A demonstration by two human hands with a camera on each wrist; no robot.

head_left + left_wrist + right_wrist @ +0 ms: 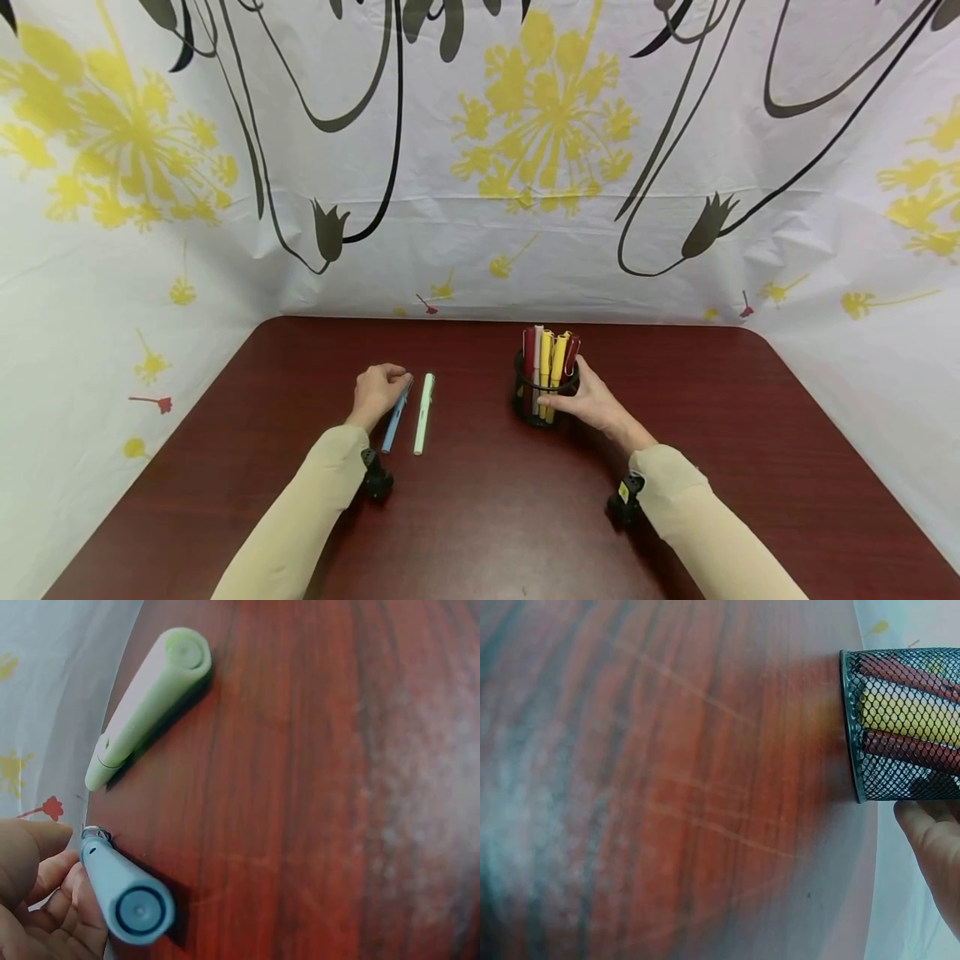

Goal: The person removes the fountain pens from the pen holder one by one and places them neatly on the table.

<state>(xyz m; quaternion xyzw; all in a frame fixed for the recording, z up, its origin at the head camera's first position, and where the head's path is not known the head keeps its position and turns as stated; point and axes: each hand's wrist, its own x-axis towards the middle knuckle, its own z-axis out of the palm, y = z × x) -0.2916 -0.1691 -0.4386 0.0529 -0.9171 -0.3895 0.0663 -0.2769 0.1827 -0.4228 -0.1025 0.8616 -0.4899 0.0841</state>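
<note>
At the left, a blue pen [397, 425] lies aslant on the table with its cap end at the fingertips of my left hand [380, 393]. In the left wrist view, thumb and fingers [45, 889] bunch around the clip end of this blue pen [127, 889]. A pale green pen [424, 414] lies just right of it. My right hand [592, 404] grips a black mesh pen holder [527, 408], thumb across the front. Red, grey and yellow pens [546, 367] stand upright inside. The right wrist view shows the holder's mesh side [907, 712] and base rim; most of the hand is out of frame.
The dark red wooden table [480, 517] has rounded far corners. A white sheet [420, 167] with yellow flowers and grey vines hangs behind and along both sides. A small black camera is strapped to each wrist, over the beige sleeves [300, 508].
</note>
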